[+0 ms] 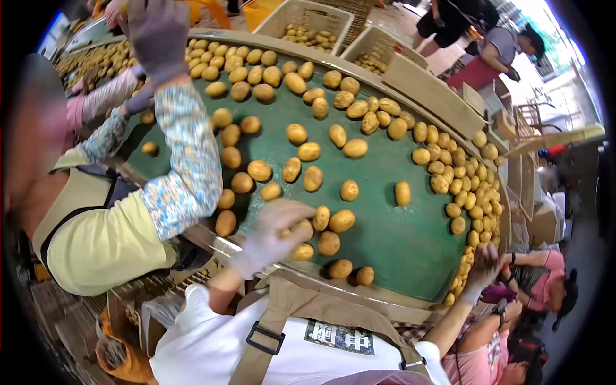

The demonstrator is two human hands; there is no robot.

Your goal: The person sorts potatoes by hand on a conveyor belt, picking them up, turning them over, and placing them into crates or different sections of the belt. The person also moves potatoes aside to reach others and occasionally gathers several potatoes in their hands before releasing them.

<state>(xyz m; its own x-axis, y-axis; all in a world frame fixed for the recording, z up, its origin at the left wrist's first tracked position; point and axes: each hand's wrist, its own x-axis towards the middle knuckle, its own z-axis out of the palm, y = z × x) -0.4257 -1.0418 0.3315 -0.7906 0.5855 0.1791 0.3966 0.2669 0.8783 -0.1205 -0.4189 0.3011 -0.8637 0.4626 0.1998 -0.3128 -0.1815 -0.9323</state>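
My left hand [273, 237], in a pale glove blurred by motion, reaches over the green sorting table with its fingers curled round a potato [300, 230]. Other potatoes [329, 244] lie right beside it. At the right edge of the table is my right hand [482, 273], also gloved, with darker fingertips. Its fingers are stretched out toward the row of potatoes [476, 224] along the rim, and I see nothing held in it.
The green table surface [385, 192] carries many scattered potatoes. At the left, a co-worker's gloved hand [157, 38] is raised, the patterned sleeve [186, 135] crossing the table. Beyond the far rim stand crates [308, 16] holding potatoes. Other people [545, 282] work at the right.
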